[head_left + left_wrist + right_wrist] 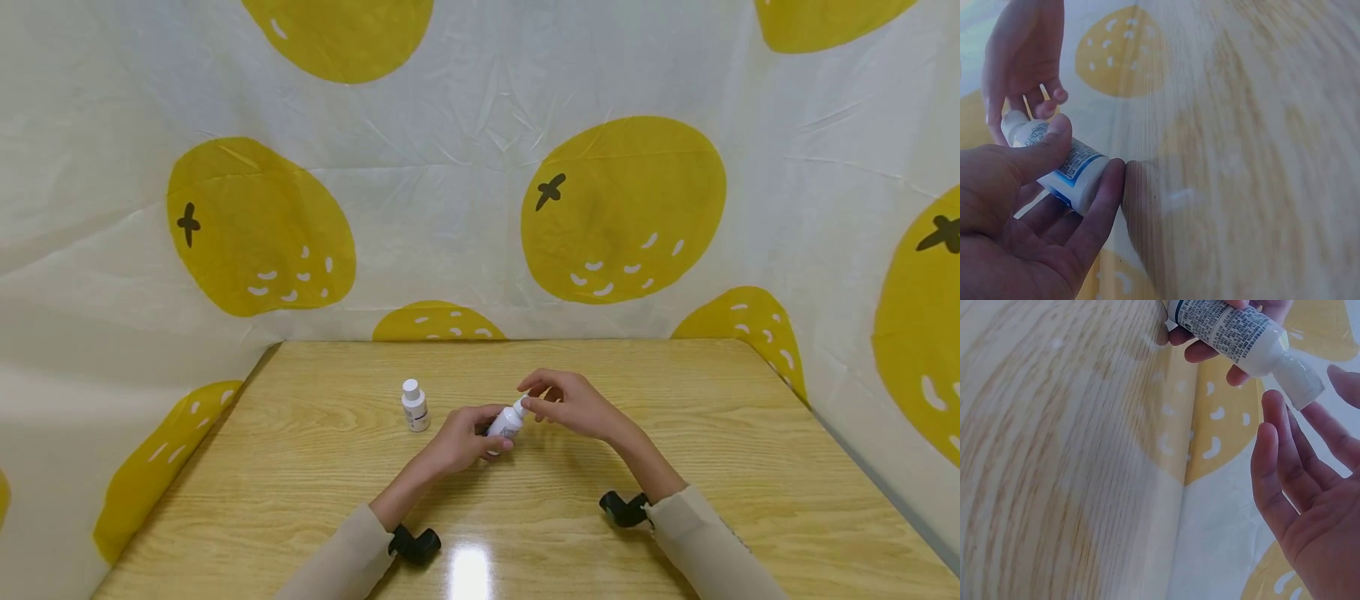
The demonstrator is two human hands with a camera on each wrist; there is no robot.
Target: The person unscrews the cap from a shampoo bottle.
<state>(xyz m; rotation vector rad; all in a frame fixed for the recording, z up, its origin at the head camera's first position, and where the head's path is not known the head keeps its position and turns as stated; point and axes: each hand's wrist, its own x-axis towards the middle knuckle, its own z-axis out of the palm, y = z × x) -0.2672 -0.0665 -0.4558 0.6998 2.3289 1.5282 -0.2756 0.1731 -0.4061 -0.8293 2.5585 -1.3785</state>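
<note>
My left hand (456, 442) grips a small white plastic bottle (507, 423) round its body, thumb on the label side. The bottle is tilted, its white cap (1299, 380) pointing up and to the right. Small print and a blue band show on its label (1082, 159). My right hand (579, 407) is at the cap end with fingers spread and relaxed; in the right wrist view its thumb stands apart from the cap and the fingertips (1272, 400) are right beside it. A second white bottle (416, 410), capped, stands upright to the left of my left hand.
The wooden table (315, 483) reaches back to a white cloth (442, 225) printed with yellow fruit, which hangs behind it and along both sides. Black wrist cameras (415, 546) are worn at the ends of both beige sleeves (712, 542).
</note>
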